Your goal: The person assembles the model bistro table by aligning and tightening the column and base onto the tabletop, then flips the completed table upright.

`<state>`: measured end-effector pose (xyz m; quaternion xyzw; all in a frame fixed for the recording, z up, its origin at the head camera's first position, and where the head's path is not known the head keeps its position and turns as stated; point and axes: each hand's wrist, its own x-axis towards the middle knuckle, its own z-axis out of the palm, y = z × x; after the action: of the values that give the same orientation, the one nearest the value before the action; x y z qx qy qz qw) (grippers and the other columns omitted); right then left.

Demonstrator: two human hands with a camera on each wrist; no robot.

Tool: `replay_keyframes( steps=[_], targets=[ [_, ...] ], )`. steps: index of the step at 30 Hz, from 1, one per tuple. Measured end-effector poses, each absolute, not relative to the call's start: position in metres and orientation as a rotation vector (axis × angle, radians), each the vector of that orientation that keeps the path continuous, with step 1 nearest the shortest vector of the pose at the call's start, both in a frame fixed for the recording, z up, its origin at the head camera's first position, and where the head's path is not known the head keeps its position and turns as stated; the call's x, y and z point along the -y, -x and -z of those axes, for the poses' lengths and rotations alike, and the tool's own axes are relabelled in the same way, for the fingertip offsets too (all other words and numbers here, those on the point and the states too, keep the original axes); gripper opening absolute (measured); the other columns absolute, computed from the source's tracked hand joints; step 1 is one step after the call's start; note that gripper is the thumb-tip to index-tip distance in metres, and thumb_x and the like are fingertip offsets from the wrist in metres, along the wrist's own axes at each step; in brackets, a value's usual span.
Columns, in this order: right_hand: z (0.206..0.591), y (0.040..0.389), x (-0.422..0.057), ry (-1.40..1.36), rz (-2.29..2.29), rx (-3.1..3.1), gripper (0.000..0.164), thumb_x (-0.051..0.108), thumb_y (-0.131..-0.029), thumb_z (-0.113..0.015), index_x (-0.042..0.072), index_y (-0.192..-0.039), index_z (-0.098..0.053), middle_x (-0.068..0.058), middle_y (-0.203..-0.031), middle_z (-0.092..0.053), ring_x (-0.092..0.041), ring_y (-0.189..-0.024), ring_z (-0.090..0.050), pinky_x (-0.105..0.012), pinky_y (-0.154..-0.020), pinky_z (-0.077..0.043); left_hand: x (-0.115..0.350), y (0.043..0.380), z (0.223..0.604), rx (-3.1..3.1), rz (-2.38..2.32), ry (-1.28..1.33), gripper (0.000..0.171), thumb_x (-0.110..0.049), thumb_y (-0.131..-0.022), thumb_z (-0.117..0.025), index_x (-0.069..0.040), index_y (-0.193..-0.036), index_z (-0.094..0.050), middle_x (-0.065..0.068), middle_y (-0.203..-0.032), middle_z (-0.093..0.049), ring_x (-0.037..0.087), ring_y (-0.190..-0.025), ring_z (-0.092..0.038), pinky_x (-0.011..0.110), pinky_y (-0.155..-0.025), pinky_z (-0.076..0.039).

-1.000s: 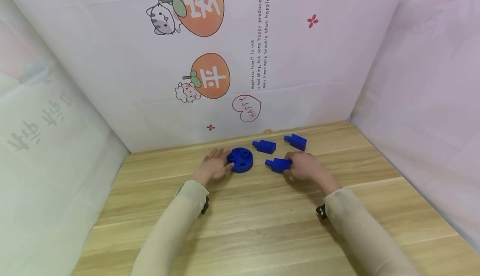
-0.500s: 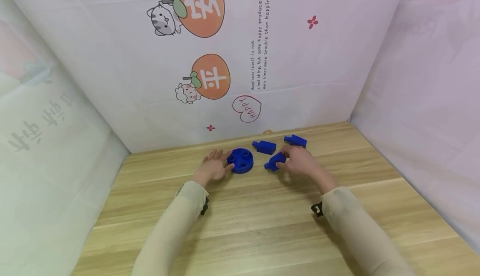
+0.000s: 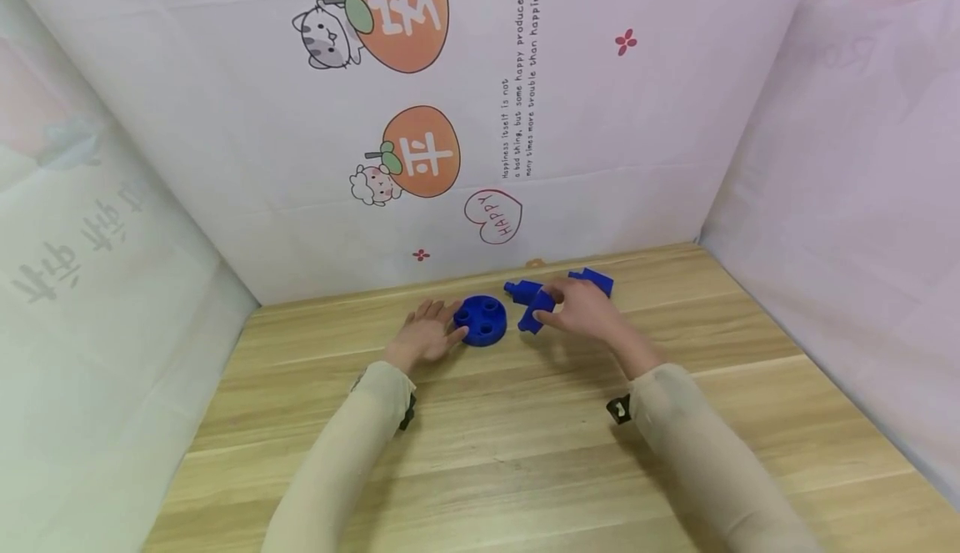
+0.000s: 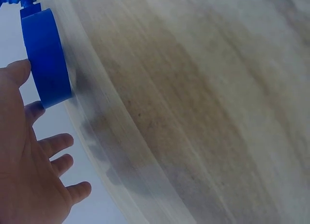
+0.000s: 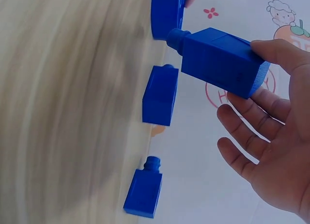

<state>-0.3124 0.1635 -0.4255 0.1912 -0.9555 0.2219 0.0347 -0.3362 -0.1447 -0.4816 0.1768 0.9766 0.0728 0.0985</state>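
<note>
My right hand [image 3: 588, 313] pinches a small blue square bottle [image 5: 218, 61] near its base, between thumb and fingers. The bottle is tilted, its ridged neck pointing down and left towards a round blue holder [image 3: 481, 322] with several sockets in its top. On the holder's left side, my left hand [image 3: 422, 336] rests thumb and index finger against the rim, the other fingers spread and straight. A second blue bottle [image 5: 160, 98] lies behind the held one, partly covered by it in the head view. Further right lies a third blue bottle [image 3: 600, 283], partly behind the right hand.
The wooden table [image 3: 495, 453] meets a white printed cloth wall [image 3: 585, 161] just behind the bottles. White cloth also stands on the left [image 3: 112, 286] and right [image 3: 840, 203] sides.
My right hand has lifted the front bottle off the table, tilted its neck downward and carried it left towards the holder. The left hand and the holder have stayed put.
</note>
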Motion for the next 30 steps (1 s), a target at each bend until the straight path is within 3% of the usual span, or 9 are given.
replay_keyframes(
  steps=[6, 9, 13, 20, 30],
  targets=[
    [0.421, 0.316, -0.152, -0.606, -0.686, 2.921, 0.045, 0.046, -0.088, -0.072, 0.013, -0.117, -0.068, -0.008, -0.11, -0.073, -0.028, -0.103, -0.067, -0.047, -0.09, -0.054, 0.145, 0.336, 0.481, -2.882, -0.206, -0.507, 0.067, -0.06, -0.104, -0.028, -0.028, -0.162, -0.015, 0.017, -0.166, -0.02, 0.039, -0.155, -0.009, 0.062, -0.123, -0.014],
    [0.419, 0.318, -0.148, -0.615, -0.673, 2.919, 0.05, 0.047, -0.088, -0.071, 0.013, -0.123, -0.066, -0.005, -0.103, -0.071, -0.024, -0.093, -0.065, -0.043, -0.082, -0.053, 0.144, 0.335, 0.48, -2.877, -0.202, -0.484, 0.067, -0.061, -0.104, -0.028, -0.029, -0.162, -0.014, 0.016, -0.167, -0.019, 0.038, -0.156, -0.007, 0.062, -0.123, -0.012],
    [0.417, 0.32, -0.141, -0.64, -0.704, 2.911, 0.047, 0.046, -0.088, -0.071, 0.013, -0.12, -0.066, -0.003, -0.097, -0.069, -0.019, -0.084, -0.061, -0.038, -0.074, -0.051, 0.144, 0.335, 0.48, -2.871, -0.189, -0.459, 0.068, -0.063, -0.103, -0.026, -0.031, -0.162, -0.013, 0.015, -0.168, -0.016, 0.036, -0.157, -0.004, 0.061, -0.124, -0.01],
    [0.415, 0.323, -0.125, -0.64, -0.749, 2.925, 0.046, 0.048, -0.087, -0.071, 0.016, -0.12, -0.066, -0.001, -0.107, -0.07, -0.02, -0.095, -0.065, -0.041, -0.083, -0.055, 0.144, 0.336, 0.481, -2.868, -0.185, -0.464, 0.069, -0.063, -0.103, -0.025, -0.03, -0.162, -0.012, 0.016, -0.167, -0.016, 0.037, -0.156, -0.005, 0.059, -0.125, -0.009],
    [0.412, 0.327, -0.104, -0.703, -0.655, 2.911, 0.044, 0.047, -0.087, -0.072, 0.015, -0.115, -0.068, -0.001, -0.103, -0.068, -0.019, -0.089, -0.062, -0.039, -0.08, -0.054, 0.144, 0.336, 0.483, -2.859, -0.174, -0.458, 0.068, -0.065, -0.103, -0.022, -0.033, -0.162, -0.009, 0.017, -0.168, -0.015, 0.037, -0.157, -0.004, 0.055, -0.126, -0.011]
  ],
)
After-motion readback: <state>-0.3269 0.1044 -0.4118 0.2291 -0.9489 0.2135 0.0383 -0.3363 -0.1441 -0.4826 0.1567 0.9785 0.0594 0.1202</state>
